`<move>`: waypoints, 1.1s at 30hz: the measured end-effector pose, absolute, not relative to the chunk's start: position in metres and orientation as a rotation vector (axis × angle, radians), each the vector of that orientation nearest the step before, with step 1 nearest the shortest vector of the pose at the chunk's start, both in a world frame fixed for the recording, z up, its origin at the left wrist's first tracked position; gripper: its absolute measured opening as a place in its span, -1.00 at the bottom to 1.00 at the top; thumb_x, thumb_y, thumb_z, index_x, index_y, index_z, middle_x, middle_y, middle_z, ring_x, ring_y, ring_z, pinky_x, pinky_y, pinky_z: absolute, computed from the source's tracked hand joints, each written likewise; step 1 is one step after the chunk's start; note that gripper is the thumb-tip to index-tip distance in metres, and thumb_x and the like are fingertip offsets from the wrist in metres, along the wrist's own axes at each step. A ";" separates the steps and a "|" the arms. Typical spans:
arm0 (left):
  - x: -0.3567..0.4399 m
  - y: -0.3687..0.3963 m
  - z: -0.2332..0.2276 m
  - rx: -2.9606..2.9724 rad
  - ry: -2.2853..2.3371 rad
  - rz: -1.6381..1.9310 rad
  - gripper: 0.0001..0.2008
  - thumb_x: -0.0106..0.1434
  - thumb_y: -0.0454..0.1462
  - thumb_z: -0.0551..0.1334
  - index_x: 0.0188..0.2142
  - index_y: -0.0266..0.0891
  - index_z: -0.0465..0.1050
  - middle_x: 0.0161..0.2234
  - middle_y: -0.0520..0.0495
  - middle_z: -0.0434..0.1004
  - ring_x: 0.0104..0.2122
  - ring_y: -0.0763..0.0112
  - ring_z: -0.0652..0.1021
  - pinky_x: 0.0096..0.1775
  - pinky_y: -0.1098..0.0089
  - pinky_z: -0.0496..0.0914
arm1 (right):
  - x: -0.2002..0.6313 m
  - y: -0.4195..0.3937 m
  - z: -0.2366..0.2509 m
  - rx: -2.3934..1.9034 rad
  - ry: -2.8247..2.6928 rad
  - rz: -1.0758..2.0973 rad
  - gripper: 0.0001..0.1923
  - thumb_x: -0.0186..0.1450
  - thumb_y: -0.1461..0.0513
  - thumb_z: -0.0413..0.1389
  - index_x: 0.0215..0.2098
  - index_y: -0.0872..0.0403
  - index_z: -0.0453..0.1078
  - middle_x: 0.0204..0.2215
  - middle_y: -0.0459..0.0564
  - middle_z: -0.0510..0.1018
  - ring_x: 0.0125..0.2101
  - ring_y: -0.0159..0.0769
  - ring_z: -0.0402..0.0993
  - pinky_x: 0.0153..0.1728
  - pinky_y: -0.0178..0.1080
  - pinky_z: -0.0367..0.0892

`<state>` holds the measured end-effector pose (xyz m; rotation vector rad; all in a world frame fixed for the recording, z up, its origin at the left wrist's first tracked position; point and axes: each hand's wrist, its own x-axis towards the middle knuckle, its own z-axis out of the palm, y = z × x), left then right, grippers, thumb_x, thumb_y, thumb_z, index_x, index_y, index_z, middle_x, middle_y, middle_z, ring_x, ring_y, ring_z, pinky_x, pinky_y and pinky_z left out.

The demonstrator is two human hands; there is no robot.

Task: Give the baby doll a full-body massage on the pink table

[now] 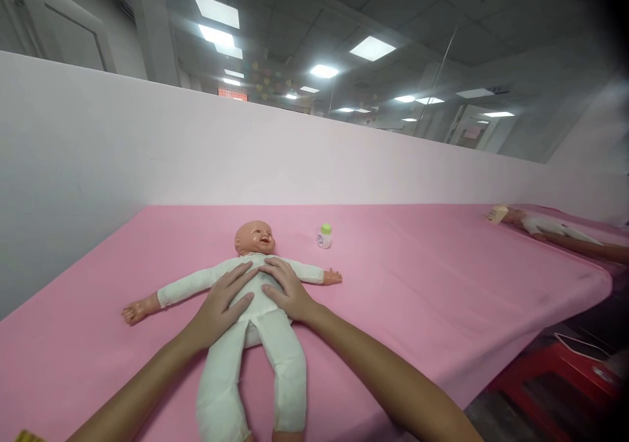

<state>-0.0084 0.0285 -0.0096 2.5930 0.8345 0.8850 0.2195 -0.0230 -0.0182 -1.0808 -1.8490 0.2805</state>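
A pink-covered table [417, 285] carries a baby doll [255, 311] lying face-up and a small green-capped bottle [324, 236] just beside it.

The doll [248, 311] is laid on its back on the bench [417, 298], and both sets of fingers are spread flat on its chest, left hand [221, 304] beside right hand [287, 291], fingertips nearly touching. Just beyond the fingers the doll's head is found; its legs are stretched back beneath the wrists. A small bottle [324, 236] is stood beyond and right of the right fingers. Behind everything, a partition wall [147, 147] is set along the bench's far edge.
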 end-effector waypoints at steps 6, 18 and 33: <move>-0.009 0.033 -0.009 2.626 0.818 0.849 -0.44 0.49 -0.02 0.05 0.43 0.15 0.05 0.47 0.04 -0.01 0.44 0.10 0.11 0.38 -0.02 0.11 | 0.221 -0.022 -0.019 -1.169 -1.879 0.350 -0.47 0.46 0.06 0.08 0.36 -0.09 0.24 0.45 0.04 0.10 0.46 -0.14 -0.08 0.44 0.09 -0.12; -0.013 0.050 -0.016 2.536 0.878 0.846 -0.42 0.47 0.05 0.04 0.42 0.10 0.10 0.47 0.01 -0.02 0.45 0.08 0.07 0.38 -0.08 0.06 | 0.229 -0.015 -0.020 -1.285 -1.858 0.374 -0.40 0.46 -0.03 0.06 0.41 -0.13 0.16 0.47 0.04 0.05 0.47 -0.07 -0.11 0.42 0.15 -0.10; -0.010 0.042 -0.011 2.545 0.830 0.822 -0.41 0.46 0.07 0.04 0.42 0.10 0.10 0.49 0.06 -0.10 0.47 0.05 -0.02 0.40 -0.08 0.00 | 0.227 -0.027 -0.010 -1.191 -2.007 0.385 -0.31 0.44 -0.09 0.06 0.45 -0.15 0.06 0.50 -0.01 -0.06 0.49 -0.09 -0.25 0.45 0.13 -0.20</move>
